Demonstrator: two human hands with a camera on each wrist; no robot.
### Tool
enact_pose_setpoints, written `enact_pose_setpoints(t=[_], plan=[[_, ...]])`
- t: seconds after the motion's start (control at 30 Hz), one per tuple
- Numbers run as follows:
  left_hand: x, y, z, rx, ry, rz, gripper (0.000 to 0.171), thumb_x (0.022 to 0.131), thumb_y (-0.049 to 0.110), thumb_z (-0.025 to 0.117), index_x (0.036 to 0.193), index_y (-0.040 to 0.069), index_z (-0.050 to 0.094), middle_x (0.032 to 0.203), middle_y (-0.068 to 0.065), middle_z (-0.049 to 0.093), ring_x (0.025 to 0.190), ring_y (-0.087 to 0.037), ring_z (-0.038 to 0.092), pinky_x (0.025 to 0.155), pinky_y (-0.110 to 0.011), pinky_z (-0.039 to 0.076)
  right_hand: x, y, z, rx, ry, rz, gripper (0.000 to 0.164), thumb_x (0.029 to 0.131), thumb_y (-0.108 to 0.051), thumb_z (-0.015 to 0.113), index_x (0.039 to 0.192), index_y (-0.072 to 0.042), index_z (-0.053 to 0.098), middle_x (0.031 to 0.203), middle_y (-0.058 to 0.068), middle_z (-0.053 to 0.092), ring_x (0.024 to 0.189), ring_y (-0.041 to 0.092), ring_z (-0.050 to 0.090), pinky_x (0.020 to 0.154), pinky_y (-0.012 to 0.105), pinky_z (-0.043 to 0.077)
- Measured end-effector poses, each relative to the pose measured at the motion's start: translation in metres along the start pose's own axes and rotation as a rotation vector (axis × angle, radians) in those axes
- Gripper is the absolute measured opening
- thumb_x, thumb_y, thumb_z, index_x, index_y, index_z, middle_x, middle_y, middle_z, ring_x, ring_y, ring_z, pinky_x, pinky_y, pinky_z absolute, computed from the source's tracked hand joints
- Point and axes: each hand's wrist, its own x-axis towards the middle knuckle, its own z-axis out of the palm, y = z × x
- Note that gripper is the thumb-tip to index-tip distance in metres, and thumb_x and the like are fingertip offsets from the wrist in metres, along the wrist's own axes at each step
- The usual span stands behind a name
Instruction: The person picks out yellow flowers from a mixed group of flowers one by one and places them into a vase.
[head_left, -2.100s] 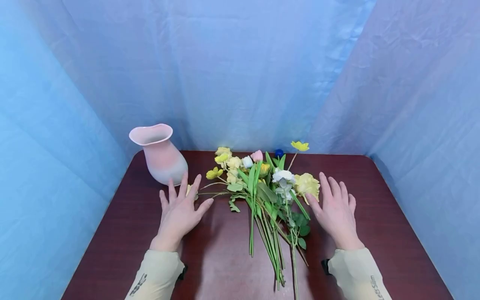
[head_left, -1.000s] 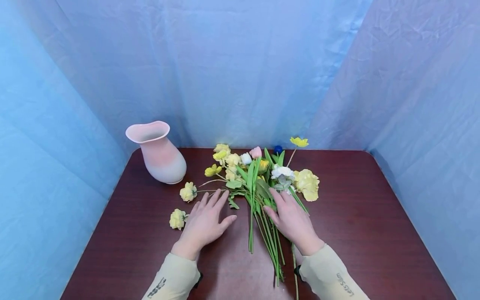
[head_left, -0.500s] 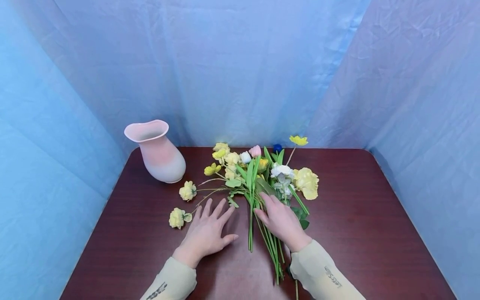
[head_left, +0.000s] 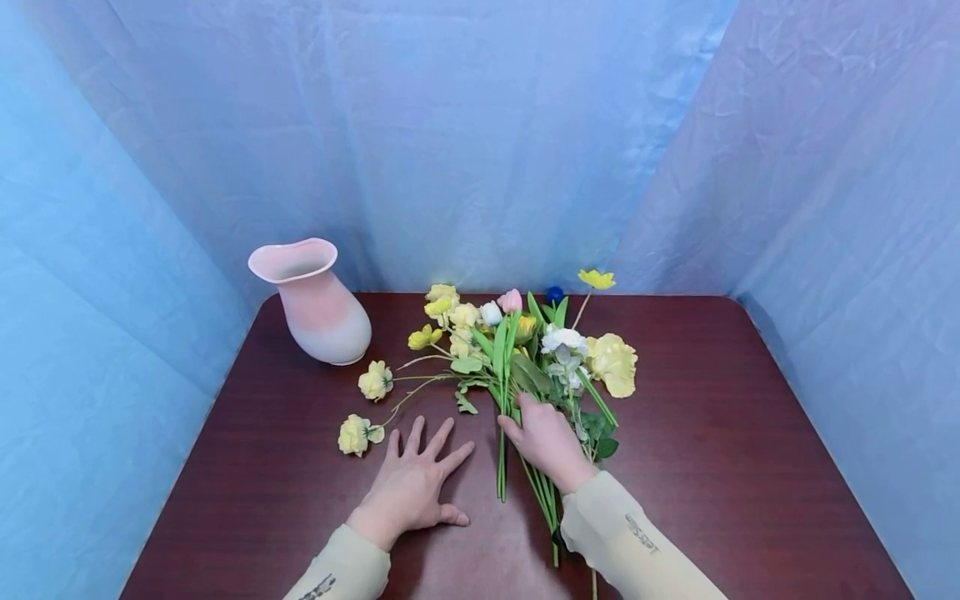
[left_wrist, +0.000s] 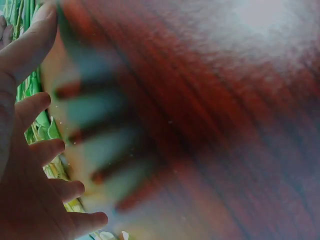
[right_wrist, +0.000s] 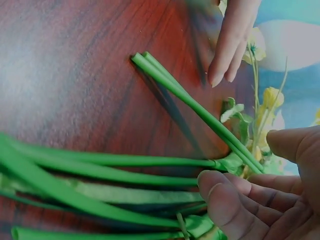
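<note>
My right hand is over the middle of a pile of flowers, its thumb beside two green tulip stems. In the right wrist view its fingers are bent at several thicker green stems, with a gap between thumb and fingertips. The stems lead up to a pink tulip and a white tulip. My left hand is spread low over the table, left of the stems, holding nothing. Pale yellow roses lie just beyond its fingertips.
A pink-and-white vase stands upright at the back left of the dark red table. White flowers, a large yellow bloom and a blue ball-shaped flower lie at the right. Blue curtains surround the table.
Both hands came inward from the sides of the pile. The right hand slid left onto the stems, its fingers bending. The left drew back toward the near edge, uncovering two pale yellow roses.
</note>
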Motion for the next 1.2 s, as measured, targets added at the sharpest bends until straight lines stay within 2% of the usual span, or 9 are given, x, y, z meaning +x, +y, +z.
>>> enact_pose_setpoints(t=[0.13,0.3,0.4,0.53,0.7,0.87,1.03,1.2], plan=[[-0.001,0.0,0.003,-0.004,-0.025,0.0,0.097,0.064,0.078,0.064,0.147,0.035,0.037,0.157,-0.011,0.023,0.136,-0.051,0.02,0.096,-0.074,0.028,0.002,0.0,0.005,0.042,-0.054,0.044,0.031,0.095,-0.031,0.061,0.105,-0.001,0.06,0.07,0.008,0.061,0.049,0.016,0.053,0.048,0.035,0.046],[-0.001,0.001,0.004,-0.02,-0.046,-0.015,0.097,0.064,0.078,0.064,0.147,0.036,0.036,0.157,-0.01,0.022,0.136,-0.05,0.021,0.096,-0.075,0.027,0.002,0.0,0.009,0.212,-0.167,0.127,0.025,0.099,-0.028,0.056,0.101,-0.003,0.058,0.049,0.005,0.055,0.032,0.016,0.051,0.033,0.031,0.046],[-0.001,0.001,0.003,-0.021,-0.055,-0.019,0.098,0.064,0.078,0.064,0.147,0.036,0.036,0.158,-0.01,0.021,0.136,-0.05,0.02,0.096,-0.076,0.026,0.004,0.001,0.012,0.292,-0.215,0.168,0.021,0.1,-0.026,0.054,0.099,-0.004,0.058,0.048,0.01,0.058,0.029,0.018,0.052,0.029,0.033,0.045],[-0.001,0.001,0.004,-0.022,-0.063,-0.021,0.098,0.064,0.078,0.064,0.148,0.036,0.035,0.158,-0.01,0.02,0.136,-0.05,0.019,0.096,-0.076,0.025,0.01,0.002,0.014,0.327,-0.25,0.203,0.02,0.1,-0.023,0.053,0.095,-0.005,0.06,0.055,0.015,0.062,0.032,0.021,0.054,0.031,0.034,0.047],[-0.001,0.002,0.003,-0.022,-0.07,-0.02,0.097,0.065,0.078,0.064,0.148,0.035,0.035,0.158,-0.01,0.02,0.136,-0.05,0.019,0.097,-0.076,0.025,0.013,0.003,0.015,0.372,-0.271,0.233,0.02,0.1,-0.021,0.053,0.089,-0.006,0.059,0.058,0.014,0.063,0.035,0.023,0.056,0.032,0.035,0.048],[0.0,0.002,0.003,-0.025,-0.079,-0.019,0.097,0.066,0.078,0.064,0.148,0.036,0.034,0.158,-0.01,0.019,0.137,-0.05,0.018,0.097,-0.076,0.024,0.012,0.004,0.013,0.443,-0.276,0.242,0.019,0.101,-0.019,0.052,0.092,-0.003,0.058,0.057,0.012,0.063,0.035,0.021,0.055,0.034,0.035,0.049],[0.0,0.002,0.003,-0.025,-0.09,-0.023,0.097,0.066,0.078,0.063,0.149,0.036,0.032,0.159,-0.009,0.018,0.137,-0.05,0.017,0.097,-0.076,0.024,0.009,0.003,0.006,0.505,-0.252,0.243,0.018,0.1,-0.017,0.053,0.095,-0.001,0.058,0.059,0.012,0.063,0.036,0.021,0.056,0.038,0.044,0.052],[0.0,0.001,0.004,-0.02,-0.092,-0.025,0.098,0.066,0.079,0.062,0.149,0.037,0.031,0.159,-0.009,0.017,0.137,-0.05,0.016,0.098,-0.076,0.023,0.007,0.002,0.001,0.527,-0.231,0.227,0.017,0.099,-0.017,0.055,0.089,-0.003,0.057,0.059,0.013,0.063,0.037,0.024,0.057,0.041,0.049,0.053]])
